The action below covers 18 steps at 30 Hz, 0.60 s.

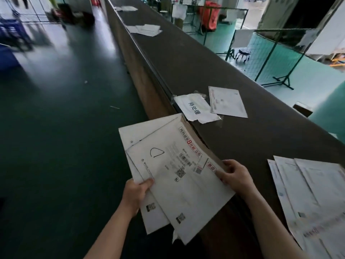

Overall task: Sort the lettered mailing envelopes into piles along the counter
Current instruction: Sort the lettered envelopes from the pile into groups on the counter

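Both hands held a fanned stack of envelopes (179,176) beside the counter's near edge (242,128); how many lay under the top one, marked "D", was hidden. The left hand (137,193) pinched its lower-left edge, the right hand (234,173) gripped the right edge. One envelope (226,101) lay mid-counter beside a handwritten label (196,107). A pile (313,199) ran off the frame at right. Two farther piles (145,29) were blurred.

Right pile (313,200) cut by frame edge, lower envelopes (136,135) mostly covered by top envelope (179,176), far piles (144,29) blurred, label print unreadable.
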Tool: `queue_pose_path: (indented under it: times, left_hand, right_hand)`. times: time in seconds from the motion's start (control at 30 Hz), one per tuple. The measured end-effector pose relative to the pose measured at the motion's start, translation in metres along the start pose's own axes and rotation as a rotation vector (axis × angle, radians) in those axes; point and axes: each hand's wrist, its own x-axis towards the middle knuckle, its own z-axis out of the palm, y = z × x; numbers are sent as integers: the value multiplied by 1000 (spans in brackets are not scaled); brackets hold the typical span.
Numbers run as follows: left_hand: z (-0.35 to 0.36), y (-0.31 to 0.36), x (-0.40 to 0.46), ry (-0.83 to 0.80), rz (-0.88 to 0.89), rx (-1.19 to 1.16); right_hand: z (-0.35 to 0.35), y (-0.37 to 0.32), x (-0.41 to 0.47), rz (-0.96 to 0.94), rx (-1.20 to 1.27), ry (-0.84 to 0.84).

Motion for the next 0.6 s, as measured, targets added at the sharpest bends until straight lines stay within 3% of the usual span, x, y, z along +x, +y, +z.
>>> queue_pose_path:
  times: [0.2, 0.47, 0.6]
  left_hand:
    - [8, 42, 90, 125, 56, -53]
    - [58, 122, 237, 43, 12, 114]
    - [90, 157, 293, 47, 23, 98]
  right_hand:
    - [27, -23, 106, -13, 178, 45]
    - [28, -71, 261, 123, 631, 131]
    - [38, -112, 315, 134, 729, 76]
